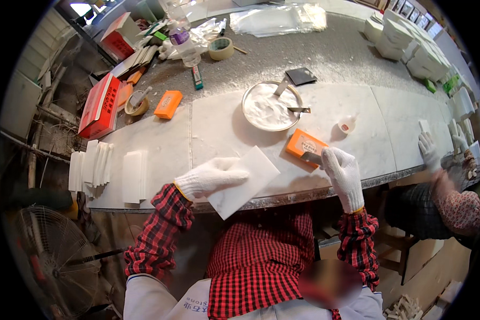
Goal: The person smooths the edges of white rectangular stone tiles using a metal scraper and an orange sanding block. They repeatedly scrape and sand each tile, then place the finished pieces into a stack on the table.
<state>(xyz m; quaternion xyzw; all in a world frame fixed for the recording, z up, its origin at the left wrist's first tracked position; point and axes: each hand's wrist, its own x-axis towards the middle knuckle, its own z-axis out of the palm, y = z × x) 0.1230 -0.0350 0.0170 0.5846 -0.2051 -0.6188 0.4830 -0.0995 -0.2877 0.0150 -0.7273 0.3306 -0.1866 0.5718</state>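
Note:
Gripped by its left edge, a white marble tile (pixel 253 181) is held tilted at the table's front edge; my gloved left hand (pixel 210 177) has its thumb on the tile's face. My right hand (pixel 342 173), also in a white glove, is closed on a small flat metal scraper (pixel 311 158). The scraper's blade points left, over an orange sanding pad (pixel 303 141) on the tabletop. Beyond the pad stands a metal bowl (pixel 245 112) of white paste or powder, with two metal blades (pixel 298 110) in it. A small white bottle (pixel 347 125) is to the right.
Stacked white tiles (pixel 135 176) line the left front. Behind them are a red box (pixel 100 105), another orange pad (pixel 168 104), a tape roll (pixel 221 48) and a clear bottle (pixel 184 45). A co-worker's gloved hand (pixel 428 145) is at right; a fan (pixel 56 266) stands lower left.

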